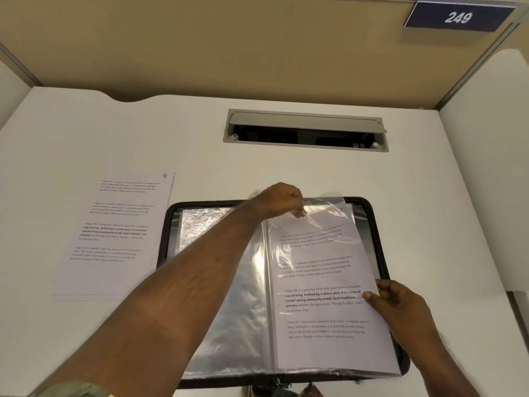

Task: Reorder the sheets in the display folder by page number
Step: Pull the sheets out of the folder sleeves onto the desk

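The left hand (279, 200) reached across the middle of the frame, its fingers curled down and pinching the top edge of a clear plastic sleeve (326, 209) at the upper centre; the sleeve's lip was lifted and crinkled where the fingertips gripped it. The right hand (400, 306), at the lower right, held a printed sheet (323, 296) by its right edge, thumb on top of the paper and the other fingers curled behind it; the sheet lay partly inside that sleeve, its top under the plastic and its lower part bare, tilted slightly so its bottom corner ran toward the lower right. Both sat on the right-hand page of the display folder (217, 282), which lay open in the lower centre of the frame, black-edged with a zip along its rim; its left-hand page showed only shiny, wrinkled sleeves. To the left of the folder, touching or just overlapping its edge, another printed sheet (117, 233) lay flat on the white desk (86, 133), marked with a handwritten 9 in its top right corner. Above the folder, in the upper centre, a grey cable hatch (305, 130) was set into the desk, its flap raised; at the upper right a dark plate (458, 18) read 249 on the beige partition (200, 41).
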